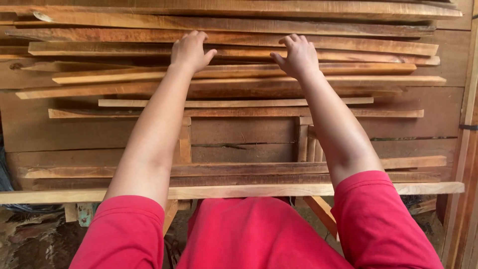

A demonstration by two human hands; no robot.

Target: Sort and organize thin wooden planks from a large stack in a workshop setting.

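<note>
I am looking down at a stack of rough wooden planks (239, 94) filling most of the frame, long reddish-brown boards lying crosswise one above another, ends staggered at the right. A pale front plank (428, 188) is running across the lower part of the frame, edge to edge, just ahead of my red shirt (254, 234).

Both arms are reaching up the middle of the frame to the upper part of the stack. The left hand (189, 51) is resting at upper centre-left on a thin plank (378, 46), fingers (195, 36) curled together over its far edge, thumb spread to the right. The right hand (298, 56) is sitting at upper centre-right on the same plank, fingers (294, 39) bent and slightly apart, hooked over the board, thumb pointing left. I cannot tell how firmly either hand is gripping.

At lower left, dark ground (35, 239) is showing under the boards. A vertical wooden post (465, 149) is standing along the right edge.
</note>
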